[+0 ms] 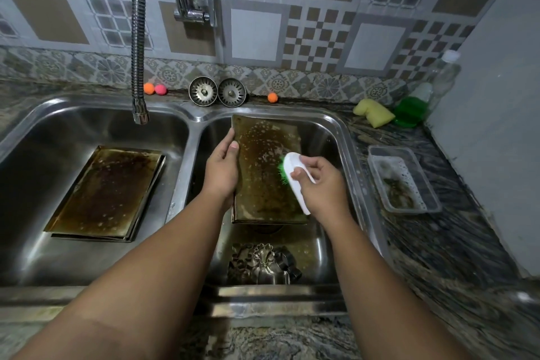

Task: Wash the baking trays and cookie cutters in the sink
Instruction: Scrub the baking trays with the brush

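holding grip: left hand (223,168) curled round the left long edge of a stained baking tray (263,193), thumb on its face, fingers hidden behind it.
scrubbing grip: right hand (320,184) wrapped round the white handle of a scrub brush (293,166), whose green bristles touch the tray's right side.
tray position: propped at a tilt in the right basin (336,131) of the sink, far edge up against the back wall, near edge low over the basin floor.
cookie cutters (264,264): heaped in the same basin by the front wall, just below the tray's near edge.
stacked trays (108,193): lying flat in the left basin, well apart from both hands.
open room: a gap of bare steel between the tray's right edge and the basin's right wall; the tap hose (138,38) hangs over the left basin, away from the work.
arm pose: both forearms reach forward and down, converging on the tray.
counter: yellow sponge (372,111) and clear plastic container (406,178) to the right of the sink.
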